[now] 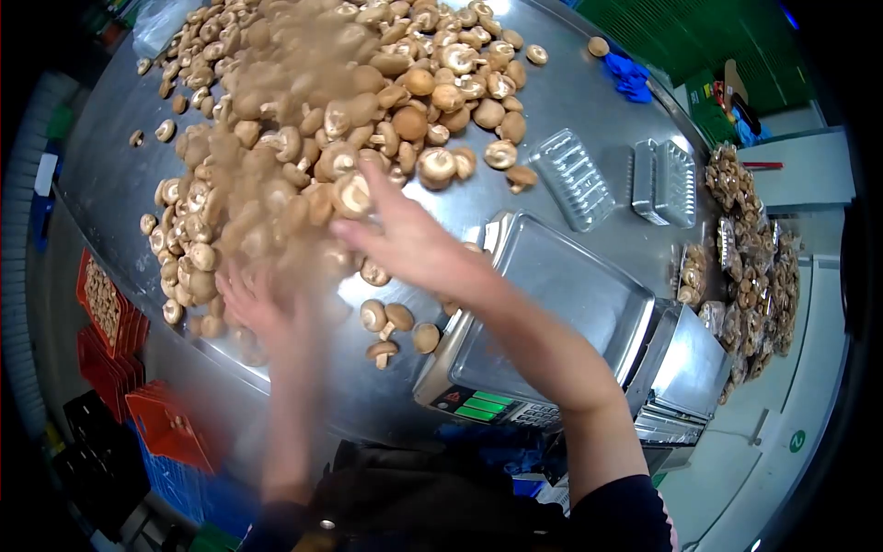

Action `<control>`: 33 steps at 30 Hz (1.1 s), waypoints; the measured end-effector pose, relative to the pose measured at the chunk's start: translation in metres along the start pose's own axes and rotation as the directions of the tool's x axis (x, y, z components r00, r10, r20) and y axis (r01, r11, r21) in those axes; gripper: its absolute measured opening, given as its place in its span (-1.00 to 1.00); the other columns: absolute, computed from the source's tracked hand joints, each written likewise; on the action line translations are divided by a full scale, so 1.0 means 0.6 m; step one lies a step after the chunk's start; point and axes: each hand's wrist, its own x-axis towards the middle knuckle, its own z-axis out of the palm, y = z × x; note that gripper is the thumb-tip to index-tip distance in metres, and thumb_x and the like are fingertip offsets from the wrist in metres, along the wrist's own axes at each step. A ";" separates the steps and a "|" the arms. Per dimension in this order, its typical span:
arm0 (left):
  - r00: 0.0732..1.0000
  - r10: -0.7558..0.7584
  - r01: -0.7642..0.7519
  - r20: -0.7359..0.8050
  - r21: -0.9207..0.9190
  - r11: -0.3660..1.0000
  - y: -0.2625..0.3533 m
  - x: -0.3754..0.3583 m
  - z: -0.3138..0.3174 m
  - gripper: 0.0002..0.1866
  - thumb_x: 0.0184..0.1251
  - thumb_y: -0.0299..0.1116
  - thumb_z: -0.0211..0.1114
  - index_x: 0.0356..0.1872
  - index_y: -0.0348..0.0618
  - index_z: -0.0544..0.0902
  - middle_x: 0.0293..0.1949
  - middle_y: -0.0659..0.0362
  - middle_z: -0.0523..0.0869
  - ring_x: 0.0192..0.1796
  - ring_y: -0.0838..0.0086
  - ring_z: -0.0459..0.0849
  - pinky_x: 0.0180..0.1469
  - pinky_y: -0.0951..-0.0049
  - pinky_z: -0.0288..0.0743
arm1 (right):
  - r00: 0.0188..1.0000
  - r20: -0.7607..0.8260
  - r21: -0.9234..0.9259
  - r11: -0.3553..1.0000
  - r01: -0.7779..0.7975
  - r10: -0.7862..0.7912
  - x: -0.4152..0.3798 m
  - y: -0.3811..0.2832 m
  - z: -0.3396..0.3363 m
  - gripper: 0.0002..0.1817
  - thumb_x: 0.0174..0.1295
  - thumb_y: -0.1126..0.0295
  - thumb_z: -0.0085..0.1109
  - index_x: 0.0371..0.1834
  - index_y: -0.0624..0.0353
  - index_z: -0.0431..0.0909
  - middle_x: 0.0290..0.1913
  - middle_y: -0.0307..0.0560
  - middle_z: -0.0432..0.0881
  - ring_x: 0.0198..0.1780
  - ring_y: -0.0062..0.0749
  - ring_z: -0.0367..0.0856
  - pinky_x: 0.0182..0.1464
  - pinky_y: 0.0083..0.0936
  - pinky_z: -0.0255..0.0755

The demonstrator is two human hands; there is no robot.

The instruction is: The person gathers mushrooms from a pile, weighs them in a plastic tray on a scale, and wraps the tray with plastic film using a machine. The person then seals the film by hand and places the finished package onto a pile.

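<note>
A large heap of brown mushrooms [418, 83] covers much of the metal table [570, 83]. My right hand [395, 225] is over the near right side of the heap, thumb and fingers apart, beside a mushroom with its pale underside up [352, 195]. Nothing is seen in its grasp. At the heap's near left edge is my left hand [258, 299], its fingers spread against the mushrooms. A smeared patch blurs the view around it. Several loose mushrooms [372, 316] lie between my hands and the scale [552, 304].
Clear plastic trays [572, 179] lie beyond the scale, near a blue glove [628, 77]. Packed mushrooms [750, 276] are piled at the right. Red crates [170, 428] stand below the table's left edge. A clear plastic bag [164, 28] lies at the far left.
</note>
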 end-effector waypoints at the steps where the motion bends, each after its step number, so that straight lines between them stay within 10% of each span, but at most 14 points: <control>1: 1.000 -0.008 0.009 0.009 -0.030 1.000 0.001 -0.001 -0.006 -0.31 -0.01 -0.43 0.36 0.25 -0.05 0.35 0.45 -0.07 0.10 0.50 -0.07 -0.09 0.43 -0.10 -0.21 | 1.000 -0.001 0.124 0.992 -0.003 0.003 -0.013 -0.008 -0.031 -0.06 0.26 0.00 0.14 0.48 0.33 -0.14 0.42 0.42 0.09 0.47 0.13 0.05 0.44 -0.25 0.06; 3: 1.000 0.001 0.001 0.019 -0.107 0.994 -0.004 -0.003 -0.010 -0.25 -0.03 -0.49 0.29 0.31 -0.13 0.27 0.44 -0.09 0.10 0.51 -0.05 -0.09 0.44 -0.08 -0.23 | 0.966 -0.228 0.225 0.972 -0.068 0.120 -0.022 0.051 -0.097 -0.25 0.17 0.15 0.29 0.38 0.23 0.23 0.33 0.24 0.34 0.36 -0.04 0.30 0.38 -0.31 0.17; 6: 0.994 0.094 -0.083 0.064 -0.155 0.984 -0.004 -0.032 -0.013 -0.32 -0.02 -0.39 0.28 0.25 -0.13 0.34 0.46 -0.10 0.06 0.51 -0.10 -0.10 0.45 -0.09 -0.26 | 0.842 -0.540 -0.561 0.744 -0.363 0.004 -0.067 0.208 -0.236 -0.16 0.00 0.17 0.42 0.29 0.39 0.27 0.26 0.25 0.39 0.30 0.02 0.35 0.34 -0.26 0.23; 8: 0.964 0.171 -0.129 0.204 -0.206 0.970 0.010 -0.072 -0.015 -0.41 0.00 -0.27 0.31 0.16 -0.07 0.46 0.45 -0.09 0.08 0.49 -0.14 -0.09 0.43 -0.14 -0.22 | 0.857 -0.489 -0.633 0.612 -0.475 0.160 -0.114 0.337 -0.304 -0.07 -0.16 0.11 0.52 0.24 0.40 0.27 0.24 0.24 0.40 0.29 0.05 0.34 0.33 -0.23 0.23; 14: 0.738 0.554 -0.449 0.386 -0.331 0.830 0.048 -0.151 0.062 -0.54 0.05 -0.18 0.37 0.06 0.13 0.59 0.41 0.02 0.22 0.47 -0.10 0.02 0.37 -0.28 -0.25 | 0.773 -0.499 -0.539 0.558 -0.631 0.393 -0.127 0.341 -0.306 0.03 -0.37 0.11 0.62 0.21 0.35 0.28 0.17 0.22 0.45 0.24 0.03 0.41 0.27 -0.25 0.32; 27: 0.925 0.331 -0.270 0.186 -0.289 0.918 0.055 -0.120 0.012 -0.59 0.11 -0.43 0.30 0.04 -0.09 0.55 0.36 0.05 0.31 0.49 -0.05 0.01 0.43 -0.07 -0.13 | 0.826 -0.504 -0.624 0.555 -0.550 0.252 -0.118 0.266 -0.271 0.11 -0.41 0.10 0.63 0.26 0.33 0.22 0.08 0.23 0.54 0.13 0.08 0.48 0.17 -0.22 0.40; 33: 0.972 0.180 -0.064 0.151 -0.568 0.820 0.040 -0.095 -0.084 -0.32 0.18 -0.14 0.32 0.31 -0.18 0.35 0.37 -0.03 0.31 0.44 0.10 0.22 0.42 0.09 0.12 | 0.886 -0.462 -0.393 0.888 -0.239 0.034 -0.143 0.089 -0.273 0.15 -0.30 -0.01 0.54 0.39 0.27 0.13 0.14 0.30 0.50 0.18 0.04 0.48 0.21 -0.20 0.36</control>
